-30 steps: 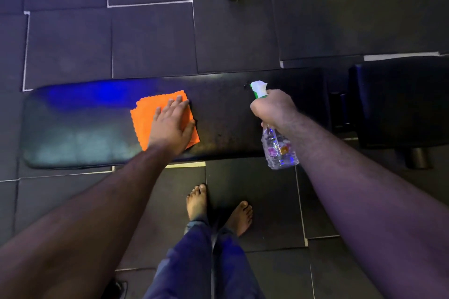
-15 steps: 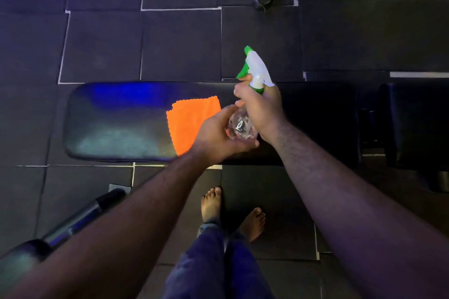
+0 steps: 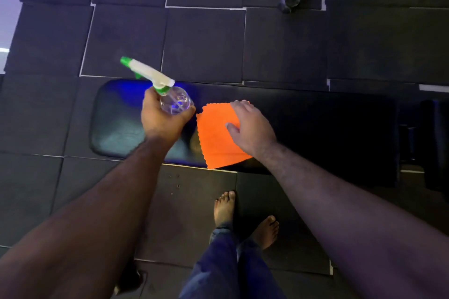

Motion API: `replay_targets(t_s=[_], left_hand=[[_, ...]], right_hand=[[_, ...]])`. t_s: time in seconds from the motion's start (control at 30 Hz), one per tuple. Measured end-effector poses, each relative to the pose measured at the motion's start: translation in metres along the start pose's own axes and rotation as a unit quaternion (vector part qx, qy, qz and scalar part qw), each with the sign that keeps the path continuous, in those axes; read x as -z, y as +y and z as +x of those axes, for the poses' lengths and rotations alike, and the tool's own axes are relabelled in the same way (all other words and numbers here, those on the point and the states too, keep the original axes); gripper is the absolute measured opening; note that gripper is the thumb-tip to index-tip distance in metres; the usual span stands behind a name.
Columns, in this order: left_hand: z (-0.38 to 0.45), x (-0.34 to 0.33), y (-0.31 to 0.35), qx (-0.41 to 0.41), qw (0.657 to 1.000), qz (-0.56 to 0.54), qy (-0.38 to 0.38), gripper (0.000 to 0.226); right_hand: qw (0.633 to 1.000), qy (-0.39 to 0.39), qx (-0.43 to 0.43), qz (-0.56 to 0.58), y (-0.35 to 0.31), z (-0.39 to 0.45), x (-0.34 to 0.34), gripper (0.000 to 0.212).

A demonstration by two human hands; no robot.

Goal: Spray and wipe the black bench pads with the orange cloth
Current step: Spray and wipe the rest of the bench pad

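Nearest the camera, bare feet [image 3: 245, 218] stand on dark rubber floor tiles [image 3: 204, 43]. Above them, the left hand [image 3: 162, 116] grips a clear spray bottle [image 3: 167, 94] by its body, off the trigger; the right hand [image 3: 250, 126] lies open on the orange cloth [image 3: 216, 138] atop the long black bench pad [image 3: 315, 128]. Risks: bottle slipping, cloth sliding off the near edge. Dim blue-lit room beyond.

Black bench pad [image 3: 116, 126] — long, glossy, lying flat; orange cloth [image 3: 216, 133] with zigzag edges spread on it; clear spray bottle [image 3: 175, 101] — white-green trigger head — held tilted above the pad's left part.
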State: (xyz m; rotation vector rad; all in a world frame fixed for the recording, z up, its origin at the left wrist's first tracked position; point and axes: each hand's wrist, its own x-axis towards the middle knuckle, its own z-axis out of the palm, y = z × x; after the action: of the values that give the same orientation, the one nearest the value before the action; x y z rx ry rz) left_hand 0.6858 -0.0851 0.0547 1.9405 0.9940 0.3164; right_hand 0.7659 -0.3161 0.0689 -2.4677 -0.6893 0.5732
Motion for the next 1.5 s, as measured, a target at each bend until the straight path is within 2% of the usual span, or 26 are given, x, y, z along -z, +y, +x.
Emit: replay_targets(t_s=[0.13, 0.3, 0.4, 0.47, 0.5, 0.57, 0.63, 0.73, 0.8, 0.93, 1.03, 1.17, 1.33, 1.4, 1.5], left_hand=[[0.001, 0.003, -0.017, 0.029, 0.999, -0.018, 0.020, 0.078], [-0.011, -0.006, -0.016, 0.052, 0.997, -0.055, 0.000, 0.101], [-0.050, -0.013, -0.010, 0.045, 0.997, -0.039, 0.039, 0.117], [-0.085, -0.020, -0.007, -0.026, 0.996, 0.039, 0.073, 0.114], [-0.101, -0.024, -0.006, -0.079, 0.992, 0.074, 0.067, 0.110], [-0.125, -0.034, -0.006, -0.179, 0.977, 0.115, 0.006, 0.097], [-0.130, -0.049, -0.001, -0.231, 0.962, 0.125, -0.071, 0.084], [-0.112, -0.087, 0.017, -0.221, 0.948, 0.168, -0.153, 0.066], [-0.101, -0.116, 0.024, -0.195, 0.931, 0.244, -0.189, 0.063], [-0.104, -0.146, 0.005, -0.217, 0.884, 0.385, -0.156, 0.070], [-0.103, -0.145, -0.002, -0.240, 0.877, 0.391, -0.140, 0.072], [-0.105, -0.142, 0.008, -0.228, 0.873, 0.405, -0.147, 0.074], [-0.104, -0.144, 0.007, -0.232, 0.868, 0.416, -0.143, 0.075], [-0.105, -0.146, 0.006, -0.234, 0.866, 0.421, -0.136, 0.075], [-0.106, -0.146, 0.004, -0.232, 0.866, 0.422, -0.136, 0.075]], right_hand=[[0.992, -0.021, 0.041, -0.121, -0.011, -0.002, -0.038, 0.076], [0.981, -0.043, 0.028, -0.187, -0.008, -0.012, -0.061, 0.080], [0.978, -0.036, 0.014, -0.205, -0.001, -0.019, -0.061, 0.089], [0.978, -0.017, 0.001, -0.209, 0.006, -0.027, -0.060, 0.093], [0.978, -0.004, -0.011, -0.208, 0.010, -0.032, -0.060, 0.093], [0.977, 0.024, -0.046, -0.208, 0.021, -0.046, -0.057, 0.092], [0.972, 0.039, -0.078, -0.216, 0.034, -0.064, -0.054, 0.091], [0.967, 0.061, -0.119, -0.217, 0.064, -0.091, -0.047, 0.090], [0.956, 0.097, -0.179, -0.212, 0.084, -0.097, -0.039, 0.090], [0.926, 0.169, -0.275, -0.194, 0.104, -0.083, -0.027, 0.088], [0.921, 0.201, -0.289, -0.167, 0.100, -0.092, -0.039, 0.088], [0.923, 0.183, -0.289, -0.174, 0.113, -0.128, -0.042, 0.090], [0.863, 0.236, -0.427, -0.128, 0.178, -0.123, 0.016, 0.088], [0.862, 0.243, -0.426, -0.132, 0.178, -0.130, 0.013, 0.083], [0.859, 0.242, -0.443, -0.080, 0.163, -0.153, -0.008, 0.083]])
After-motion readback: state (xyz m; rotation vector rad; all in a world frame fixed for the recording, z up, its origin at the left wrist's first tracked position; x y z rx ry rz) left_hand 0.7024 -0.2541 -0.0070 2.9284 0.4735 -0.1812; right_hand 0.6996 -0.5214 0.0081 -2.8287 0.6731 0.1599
